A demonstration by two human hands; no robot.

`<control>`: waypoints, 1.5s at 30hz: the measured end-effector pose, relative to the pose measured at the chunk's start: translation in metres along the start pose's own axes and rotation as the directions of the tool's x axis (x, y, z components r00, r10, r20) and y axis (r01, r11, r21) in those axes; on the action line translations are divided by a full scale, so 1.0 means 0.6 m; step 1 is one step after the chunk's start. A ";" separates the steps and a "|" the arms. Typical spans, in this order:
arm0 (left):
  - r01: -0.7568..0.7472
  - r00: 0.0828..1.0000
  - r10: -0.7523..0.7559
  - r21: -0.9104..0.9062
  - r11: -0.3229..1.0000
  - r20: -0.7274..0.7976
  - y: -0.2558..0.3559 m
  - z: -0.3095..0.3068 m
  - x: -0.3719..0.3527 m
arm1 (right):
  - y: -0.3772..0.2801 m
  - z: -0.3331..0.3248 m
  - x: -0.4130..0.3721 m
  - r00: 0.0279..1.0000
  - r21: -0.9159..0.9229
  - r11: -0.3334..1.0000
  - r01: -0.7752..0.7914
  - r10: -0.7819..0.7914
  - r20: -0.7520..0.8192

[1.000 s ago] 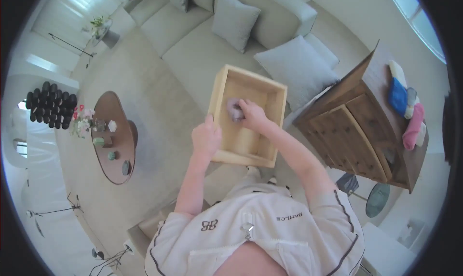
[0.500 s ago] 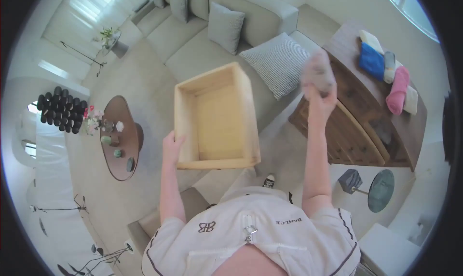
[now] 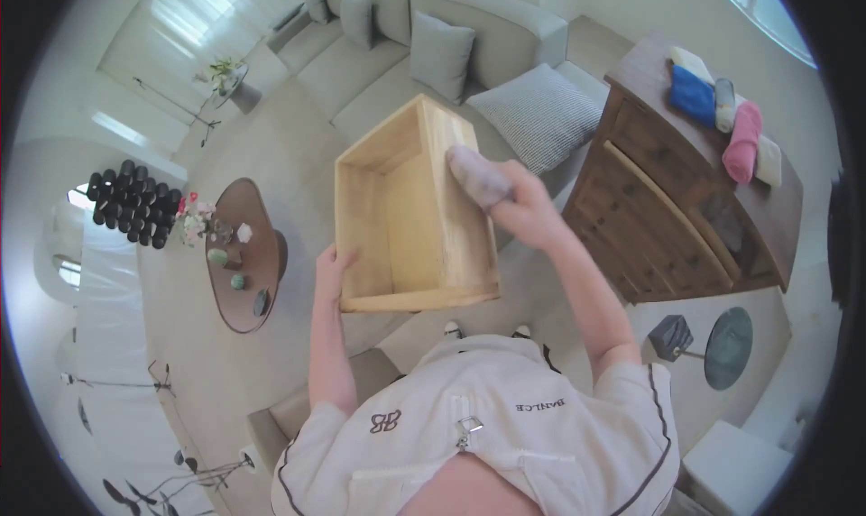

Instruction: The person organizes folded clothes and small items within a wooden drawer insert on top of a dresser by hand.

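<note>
An open wooden box [image 3: 401, 218] is held up in front of me, its hollow side facing me. My left hand [image 3: 336, 268] grips its lower left edge, with the thumb over the rim. A light greyish-pink rolled cloth [image 3: 480, 178] is in my right hand [image 3: 525, 205], its far end against or just in front of the box's right side wall. Nothing shows inside the box.
A dark wooden dresser [image 3: 667, 191] on the right bears blue, pink and white folded cloths. Behind the box stands a grey sofa [image 3: 379, 83] with cushions. A low brown table [image 3: 248, 286] with small ornaments is at left; a round green-topped stand [image 3: 728, 349] is at lower right.
My right hand has moved left and down with the cloth, from beside the dresser to the box's right side. The box has turned slightly, showing more of its outer right wall.
</note>
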State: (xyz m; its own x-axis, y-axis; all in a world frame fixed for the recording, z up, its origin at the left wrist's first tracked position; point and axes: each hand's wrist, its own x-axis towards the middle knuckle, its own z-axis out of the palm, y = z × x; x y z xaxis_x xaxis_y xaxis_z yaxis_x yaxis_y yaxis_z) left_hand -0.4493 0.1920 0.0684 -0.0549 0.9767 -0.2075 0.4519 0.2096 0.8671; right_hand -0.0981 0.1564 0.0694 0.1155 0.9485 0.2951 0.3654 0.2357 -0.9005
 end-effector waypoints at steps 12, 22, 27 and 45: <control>0.088 0.994 -0.081 -0.102 0.991 0.077 -0.051 -0.051 0.079 | -0.096 0.061 -0.016 0.796 0.415 0.908 0.053 0.213 -0.567; 0.227 0.964 -0.267 -0.550 0.804 0.009 -0.082 -0.004 0.111 | -0.117 0.157 -0.032 0.632 -0.066 0.988 0.140 -0.140 -0.763; 0.319 0.930 -0.358 -0.670 0.670 0.086 -0.061 0.020 0.106 | -0.105 0.228 -0.065 0.847 -0.105 0.955 0.276 -0.293 -0.443; 0.255 0.957 -0.284 -0.625 0.738 0.055 -0.051 0.063 0.115 | -0.118 0.199 -0.016 0.802 -0.312 0.876 0.367 -0.468 -0.372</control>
State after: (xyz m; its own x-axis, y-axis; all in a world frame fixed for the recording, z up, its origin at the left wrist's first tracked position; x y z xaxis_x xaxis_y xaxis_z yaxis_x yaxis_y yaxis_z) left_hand -0.4331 0.2513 0.0102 -0.1315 0.8731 -0.4695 -0.2372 0.4321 0.8700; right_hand -0.2353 0.1561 0.0921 0.2654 0.5711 0.7768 0.6510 0.4882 -0.5813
